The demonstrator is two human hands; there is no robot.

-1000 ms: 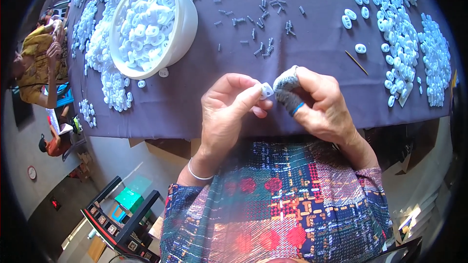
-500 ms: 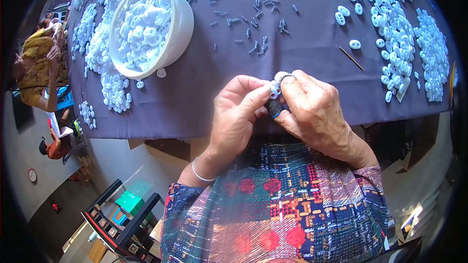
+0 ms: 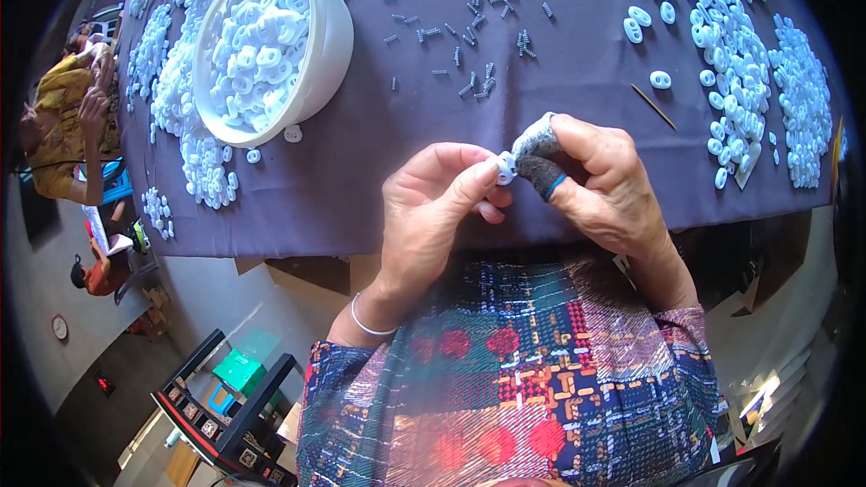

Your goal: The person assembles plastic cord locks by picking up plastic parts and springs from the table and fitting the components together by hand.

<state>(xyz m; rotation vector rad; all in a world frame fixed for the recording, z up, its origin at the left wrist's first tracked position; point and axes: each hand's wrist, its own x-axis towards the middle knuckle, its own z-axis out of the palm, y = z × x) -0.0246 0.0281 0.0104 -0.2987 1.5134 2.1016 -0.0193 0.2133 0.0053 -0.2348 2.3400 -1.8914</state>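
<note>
My left hand (image 3: 433, 203) pinches a small white plastic piece (image 3: 506, 167) between thumb and fingers, just above the near edge of a table with a dark purple cloth (image 3: 433, 117). My right hand (image 3: 600, 185) presses against the same piece from the right. Grey fabric covers with a blue rim (image 3: 538, 158) sit on its thumb and forefinger. Both hands meet at the piece, over my patterned lap.
A white bowl (image 3: 320, 54) full of white plastic pieces stands at the left. Loose white pieces (image 3: 749, 81) are heaped at the right and along the left edge. Several small dark springs (image 3: 469, 36) lie scattered mid-table. A thin stick (image 3: 654, 106) lies near the right heap. Another person (image 3: 63, 126) sits at far left.
My hands shifted slightly along the table edge and drew close together at the piece. The view has tilted a little.
</note>
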